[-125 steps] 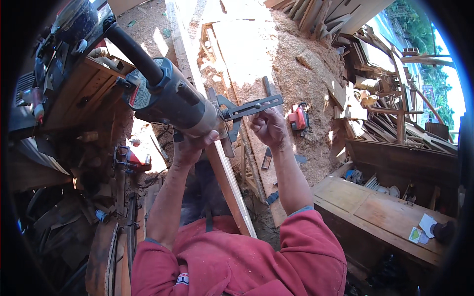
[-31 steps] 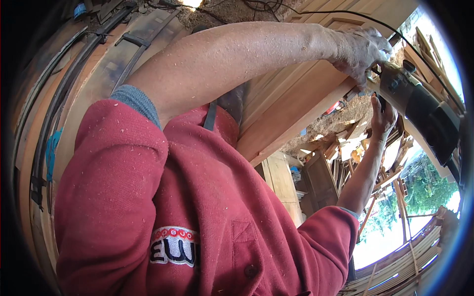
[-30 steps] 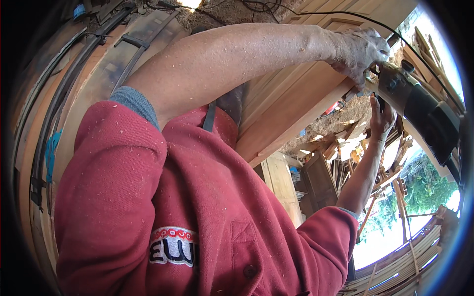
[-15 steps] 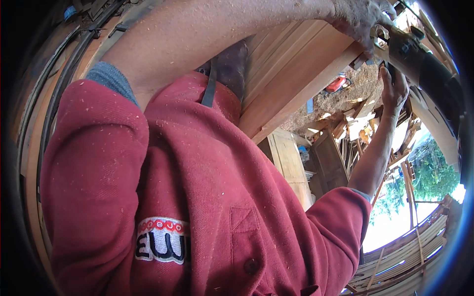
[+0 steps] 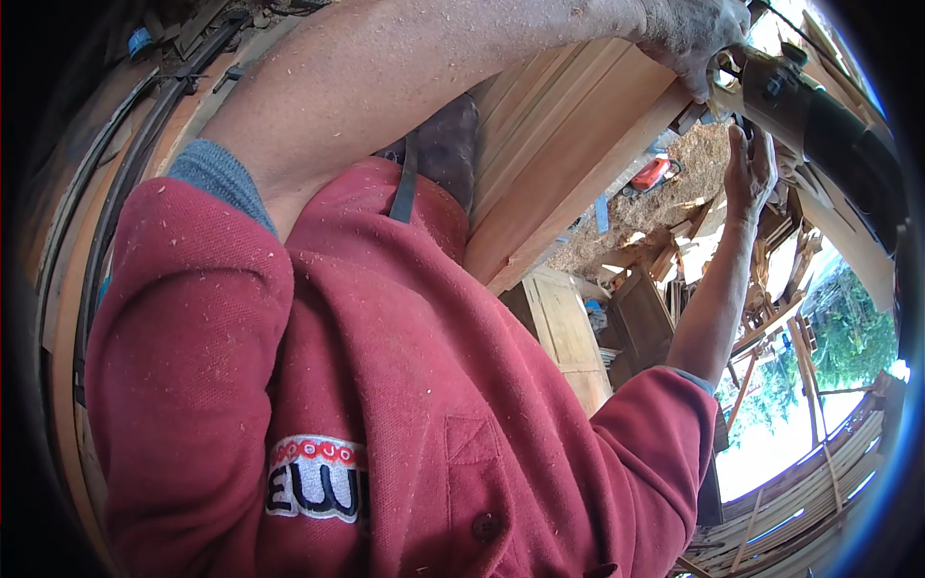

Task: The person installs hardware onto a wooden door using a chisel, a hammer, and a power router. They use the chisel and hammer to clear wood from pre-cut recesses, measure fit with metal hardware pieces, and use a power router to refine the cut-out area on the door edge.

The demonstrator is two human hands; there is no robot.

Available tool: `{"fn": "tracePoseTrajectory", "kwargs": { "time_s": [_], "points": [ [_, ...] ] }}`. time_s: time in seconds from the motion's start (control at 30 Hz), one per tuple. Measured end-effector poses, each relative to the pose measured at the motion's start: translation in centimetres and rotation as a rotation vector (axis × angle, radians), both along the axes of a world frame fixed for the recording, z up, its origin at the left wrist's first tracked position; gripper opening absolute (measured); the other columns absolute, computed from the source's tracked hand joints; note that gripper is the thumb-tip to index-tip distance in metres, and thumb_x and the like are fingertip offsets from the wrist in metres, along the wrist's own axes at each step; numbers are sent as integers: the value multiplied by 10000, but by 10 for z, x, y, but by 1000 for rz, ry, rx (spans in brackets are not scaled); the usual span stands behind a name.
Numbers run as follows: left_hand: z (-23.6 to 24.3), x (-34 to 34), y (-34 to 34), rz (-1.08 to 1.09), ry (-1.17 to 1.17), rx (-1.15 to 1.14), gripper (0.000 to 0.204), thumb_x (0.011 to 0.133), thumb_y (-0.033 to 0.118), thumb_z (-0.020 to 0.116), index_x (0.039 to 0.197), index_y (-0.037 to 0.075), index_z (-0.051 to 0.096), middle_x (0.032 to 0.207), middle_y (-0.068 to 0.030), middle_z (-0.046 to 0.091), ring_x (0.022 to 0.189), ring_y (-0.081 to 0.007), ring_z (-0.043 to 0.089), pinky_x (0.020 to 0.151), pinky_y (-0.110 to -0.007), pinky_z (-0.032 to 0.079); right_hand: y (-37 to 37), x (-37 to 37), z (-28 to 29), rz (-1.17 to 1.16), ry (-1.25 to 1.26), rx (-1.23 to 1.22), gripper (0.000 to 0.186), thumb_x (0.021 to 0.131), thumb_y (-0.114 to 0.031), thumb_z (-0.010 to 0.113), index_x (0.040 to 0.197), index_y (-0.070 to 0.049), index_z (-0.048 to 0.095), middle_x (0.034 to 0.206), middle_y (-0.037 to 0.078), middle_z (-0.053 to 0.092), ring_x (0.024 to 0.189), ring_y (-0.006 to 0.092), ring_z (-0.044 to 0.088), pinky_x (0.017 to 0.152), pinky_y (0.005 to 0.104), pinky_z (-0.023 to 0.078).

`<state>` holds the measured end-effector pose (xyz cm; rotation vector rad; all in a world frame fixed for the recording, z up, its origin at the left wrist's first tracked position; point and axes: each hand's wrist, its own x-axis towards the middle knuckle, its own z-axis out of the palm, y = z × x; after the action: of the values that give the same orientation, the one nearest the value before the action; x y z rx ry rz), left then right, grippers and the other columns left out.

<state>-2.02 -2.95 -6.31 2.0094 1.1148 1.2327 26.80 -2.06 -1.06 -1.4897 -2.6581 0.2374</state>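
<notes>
Sawdust (image 5: 701,159) covers the ground at the upper right, with trees (image 5: 848,328) behind. From the head view, a dark power tool (image 5: 824,135) is at the upper right, by the far end of a long timber (image 5: 597,169); its long axis slants down and rightward, away from the left hand (image 5: 689,39). Both hands are close to it: the left curls its fingers at the tool's front end, while the right hand (image 5: 752,178) comes up just below its body, thumb and fingers parted. Contact is partly hidden, so whether either grips it I cannot tell. Timber runs from beside the red shirt (image 5: 385,337) toward the left hand. Between a pale wooden panel (image 5: 564,328) and a dark wooden panel (image 5: 638,323), apparently a cabinet's parts, sit small bluish and white things (image 5: 595,313), too small to identify.
</notes>
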Motion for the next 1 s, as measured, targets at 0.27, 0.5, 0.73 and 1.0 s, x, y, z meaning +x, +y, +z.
{"fn": "tracePoseTrajectory", "kwargs": {
  "time_s": [0.27,0.5,0.73,1.0],
  "points": [
    [-3,-2,0,15,17,-3,702,605,412,900,1238,171,716,1333,-142,556,1229,-326,526,1069,-418,434,9,8,2,-49,126,-105,412,951,-362,695,1240,-70,674,1123,130,712,1021,273,691,900,371,509],
    [-4,-1,-1,28,35,7,695,607,409,899,1234,171,718,1331,-145,557,1223,-323,532,1063,-414,439,8,17,-2,-16,89,-80,414,959,-367,690,1225,-52,681,1104,138,718,994,272,695,873,379,520],
    [-9,1,-7,57,61,29,688,609,406,898,1230,170,721,1328,-148,558,1218,-320,537,1057,-410,444,8,15,0,-45,106,-121,404,949,-355,711,1210,-47,682,1037,110,726,937,224,691,840,352,515],
    [3,-7,-10,-4,54,13,679,593,428,904,1201,178,736,1175,-137,620,1141,-331,588,992,-416,481,9,23,17,-34,51,-204,384,967,-254,696,1261,-11,651,1127,99,698,1023,179,647,939,299,471]
  ]
}}
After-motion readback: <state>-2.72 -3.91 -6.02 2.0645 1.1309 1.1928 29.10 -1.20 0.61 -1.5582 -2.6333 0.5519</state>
